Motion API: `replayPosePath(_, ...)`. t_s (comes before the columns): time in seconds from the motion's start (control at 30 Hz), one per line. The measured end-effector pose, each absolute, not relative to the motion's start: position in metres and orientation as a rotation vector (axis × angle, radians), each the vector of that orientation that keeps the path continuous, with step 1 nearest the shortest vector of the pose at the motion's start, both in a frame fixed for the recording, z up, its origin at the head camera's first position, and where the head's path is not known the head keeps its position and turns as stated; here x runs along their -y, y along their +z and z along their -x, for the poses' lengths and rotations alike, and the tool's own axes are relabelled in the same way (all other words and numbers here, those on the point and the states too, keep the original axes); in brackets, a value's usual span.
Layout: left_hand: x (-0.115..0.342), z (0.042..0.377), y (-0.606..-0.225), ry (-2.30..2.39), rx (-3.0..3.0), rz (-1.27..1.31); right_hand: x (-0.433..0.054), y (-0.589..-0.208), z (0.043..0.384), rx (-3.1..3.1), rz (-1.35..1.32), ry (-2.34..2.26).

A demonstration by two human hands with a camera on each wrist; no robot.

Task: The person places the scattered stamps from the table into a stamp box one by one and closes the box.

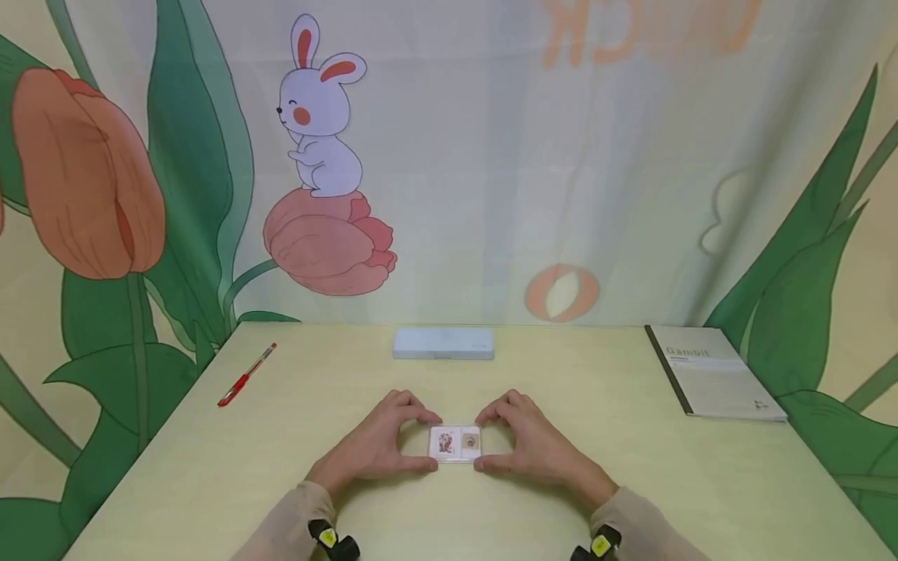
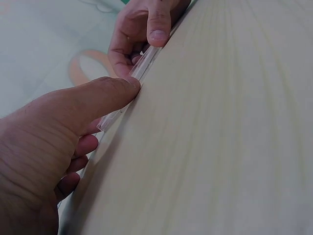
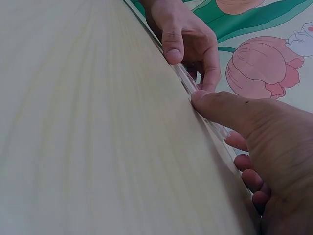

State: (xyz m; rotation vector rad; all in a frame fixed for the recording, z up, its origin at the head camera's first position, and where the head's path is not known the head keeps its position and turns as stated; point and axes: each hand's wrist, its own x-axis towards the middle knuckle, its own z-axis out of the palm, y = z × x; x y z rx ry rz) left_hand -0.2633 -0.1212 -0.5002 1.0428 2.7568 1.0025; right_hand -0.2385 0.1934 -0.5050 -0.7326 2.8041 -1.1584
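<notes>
A small, flat clear plastic case [image 1: 457, 444] lies level at the near middle of the table. Through its lid show a red-printed picture at left and a tan square with a dark figure at right. My left hand [image 1: 386, 440] grips its left end between thumb and fingers. At the other end my right hand [image 1: 529, 448] holds it the same way, thumb on the near edge and fingers at the far edge. In the left wrist view the case [image 2: 145, 63] appears edge-on between both thumbs; the right wrist view likewise shows its thin clear side [image 3: 186, 78].
A pale blue-grey box [image 1: 443, 344] sits at the table's back edge. To the left lies a red pen [image 1: 247, 375], and a grey notebook [image 1: 715, 372] with a dark spine lies at the right. Behind the table [image 1: 596, 389] hangs a printed curtain [image 1: 456, 156].
</notes>
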Motion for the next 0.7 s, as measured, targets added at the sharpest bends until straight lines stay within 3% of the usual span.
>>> replayPosePath(0.7, 0.1247, 0.264, -0.5043, 0.995, -2.762, -1.056, -0.1924, -0.5028, 0.2369, -2.802, 0.763, -1.164)
